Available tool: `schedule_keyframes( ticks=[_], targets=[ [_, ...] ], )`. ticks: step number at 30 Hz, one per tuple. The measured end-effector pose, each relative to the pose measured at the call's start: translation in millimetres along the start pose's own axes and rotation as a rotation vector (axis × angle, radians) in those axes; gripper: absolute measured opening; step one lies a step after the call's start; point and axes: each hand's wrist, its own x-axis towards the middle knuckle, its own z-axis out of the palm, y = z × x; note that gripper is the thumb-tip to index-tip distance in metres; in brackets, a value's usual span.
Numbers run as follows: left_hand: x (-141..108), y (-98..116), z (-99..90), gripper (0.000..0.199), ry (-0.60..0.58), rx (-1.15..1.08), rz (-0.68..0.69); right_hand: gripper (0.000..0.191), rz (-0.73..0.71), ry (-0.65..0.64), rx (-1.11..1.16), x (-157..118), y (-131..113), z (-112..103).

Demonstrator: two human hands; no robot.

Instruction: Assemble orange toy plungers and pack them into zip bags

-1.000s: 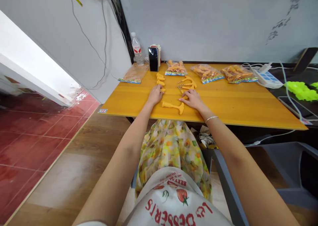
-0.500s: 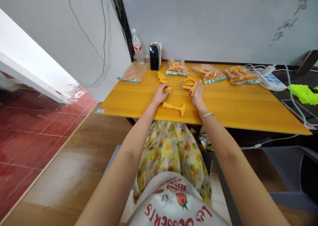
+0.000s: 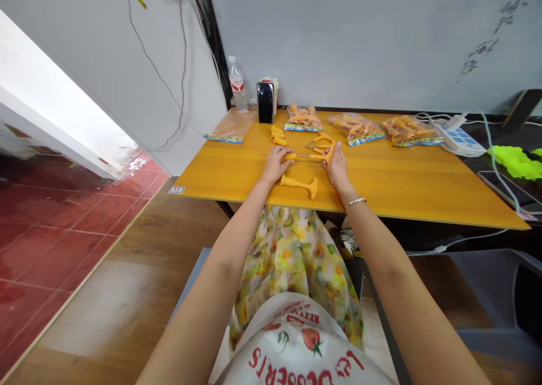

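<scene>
Now stretched straight above the yellow-orange tabletop [image 3: 381, 196]: a metal chain [image 3: 308, 156], its stubby orange plastic end [image 3: 288, 157] clamped by fingers of the left hand [image 3: 277, 165], its orange forked piece [image 3: 328, 153] clamped by fingers of the right hand [image 3: 337, 167]. Red "LES DESSERTS" upside down on the apron [image 3: 292, 323].

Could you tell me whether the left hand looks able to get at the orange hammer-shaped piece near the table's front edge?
Probably yes: the left hand sits beside the orange hammer-shaped piece, with nothing between them. It seems to hold a chained orange piece, so it would likely let go first.
</scene>
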Motion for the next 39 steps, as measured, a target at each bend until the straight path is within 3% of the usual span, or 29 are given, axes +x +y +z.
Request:
schedule_keyframes(
  ticks=[8,13,18,24,30,35,39],
  targets=[
    [0.0,9.8,-3.6,0.027,-0.1,0.038,0.051,0.066,0.02,-0.172,-0.116,-10.3,-0.3,9.7],
    [-2.2,12.0,-6.2,0.035,-0.067,0.028,0.055,0.058,0.051,-0.218,-0.02,-13.5,-1.7,10.4],
    [-2.8,9.2,-5.0,0.043,-0.072,0.006,0.082,0.038,0.234,-0.21,0.089,-12.8,-6.7,10.0],
    [-1.9,6.9,-2.5,0.045,-0.057,0.033,0.077,0.015,0.33,-0.262,0.136,-13.6,-10.0,12.0],
    [-1.4,6.3,-3.6,0.041,0.019,0.048,0.031,0.03,0.221,-0.359,0.036,-20.2,-8.3,12.2],
    [-2.2,9.0,-4.1,0.03,-0.005,0.074,0.041,0.032,0.236,-0.403,0.0,-19.4,-6.9,9.8],
    [-4.3,9.8,-2.6,0.024,0.005,0.038,0.021,0.048,0.239,-0.404,-0.062,-17.5,-1.6,12.3]
  ],
)
